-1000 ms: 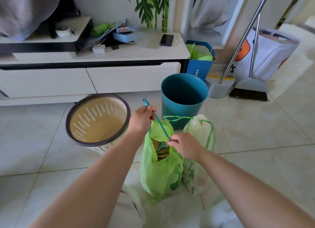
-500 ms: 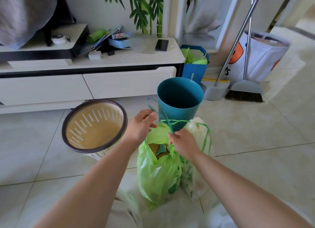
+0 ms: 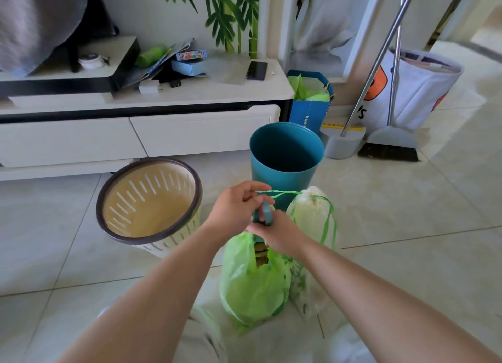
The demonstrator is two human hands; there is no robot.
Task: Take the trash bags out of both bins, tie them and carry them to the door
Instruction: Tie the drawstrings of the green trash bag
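Head view: left hand [image 3: 235,208] and right hand [image 3: 277,233] both pinch the teal drawstring [image 3: 263,213] above the green trash bag [image 3: 252,284], standing on the floor beside the tied white bag [image 3: 312,216], before the teal bin [image 3: 285,156].

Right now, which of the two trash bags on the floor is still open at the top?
The bright green bag under both hands: its mouth gapes, showing contents. The whitish bag beside it is already drawn shut.

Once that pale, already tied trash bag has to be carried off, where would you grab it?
Probably by the thin green drawstring loop arching over the pale, cinched trash bag, coming from above on its right side. The loop stands open and clear there; both hands crowd the left, busy at the green bag.
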